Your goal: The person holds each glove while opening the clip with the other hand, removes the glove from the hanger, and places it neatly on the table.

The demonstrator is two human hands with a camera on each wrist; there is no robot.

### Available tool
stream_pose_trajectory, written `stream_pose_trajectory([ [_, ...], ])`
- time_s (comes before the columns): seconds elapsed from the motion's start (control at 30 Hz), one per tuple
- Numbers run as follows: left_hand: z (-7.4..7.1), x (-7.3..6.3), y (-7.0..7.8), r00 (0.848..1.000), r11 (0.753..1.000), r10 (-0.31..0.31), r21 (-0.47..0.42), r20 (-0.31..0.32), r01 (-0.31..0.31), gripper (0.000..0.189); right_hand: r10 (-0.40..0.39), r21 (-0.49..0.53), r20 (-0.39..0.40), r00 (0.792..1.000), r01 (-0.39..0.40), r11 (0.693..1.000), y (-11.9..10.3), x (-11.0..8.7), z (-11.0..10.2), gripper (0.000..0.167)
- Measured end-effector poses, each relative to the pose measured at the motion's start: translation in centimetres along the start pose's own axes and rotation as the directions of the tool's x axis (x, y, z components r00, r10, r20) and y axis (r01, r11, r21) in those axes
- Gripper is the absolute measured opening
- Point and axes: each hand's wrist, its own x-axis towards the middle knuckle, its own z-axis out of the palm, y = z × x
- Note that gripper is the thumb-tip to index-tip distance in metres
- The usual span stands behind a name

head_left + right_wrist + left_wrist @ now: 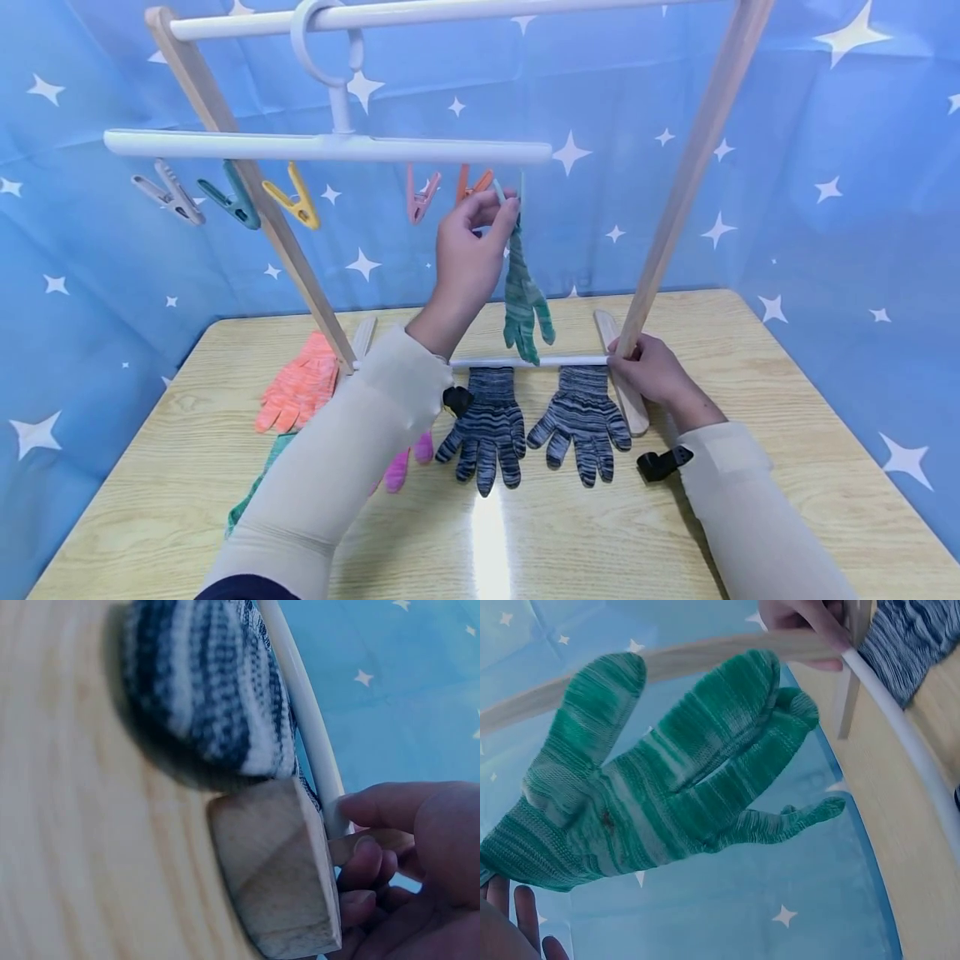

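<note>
My left hand (474, 242) is raised below the right end of the white hanger (330, 148). Thumb and fingers pinch a pale green clothespin (522, 188), and a green striped knit glove (527, 292) hangs from it, fingers down. The left wrist view shows that glove (630, 817) from close by. Low on the right, my right hand (654, 371) grips the foot of the wooden rack's right post (690, 179), near the white lower bar (555, 362). In the right wrist view its thumb and fingers curl round the post beside a wooden foot block (277, 870).
White, teal, yellow, pink and orange clothespins (302, 200) hang along the hanger, below the rack's top bar (480, 12). Two dark striped gloves (487, 425) lie by the lower bar. Orange gloves (300, 383), another green glove (258, 483) and a pink glove (397, 471) lie left.
</note>
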Motion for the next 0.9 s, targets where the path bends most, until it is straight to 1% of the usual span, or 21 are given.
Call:
stream_pose_trajectory([
  [0.17,-0.4,-1.1,0.1,1.000,0.999,0.007,-0.034,0.001,-0.007,0.029,-0.005,0.003,0.003,1.000,0.005,1.000,0.0,0.1,0.0,0.031],
  [0.27,-0.6,-1.7,0.0,1.000,0.998,0.011,-0.062,0.013,-0.010,0.030,0.001,0.007,0.002,1.000,-0.001,1.000,0.2,0.1,0.0,0.031],
  [0.43,-0.9,-2.7,0.1,0.999,0.997,0.023,-0.081,0.029,-0.021,0.030,0.005,0.017,0.003,1.000,-0.005,1.000,0.3,0.0,-0.1,0.032],
  [0.7,-1.5,-4.0,0.3,0.999,0.999,0.039,-0.037,0.005,-0.039,0.029,-0.006,0.014,0.000,1.000,0.006,1.000,0.0,-0.2,-0.1,0.035],
  [0.9,-2.0,-4.7,0.1,0.999,0.998,0.032,-0.058,-0.008,-0.033,0.027,-0.004,0.017,0.008,1.000,0.004,1.000,0.2,0.0,0.0,0.035],
])
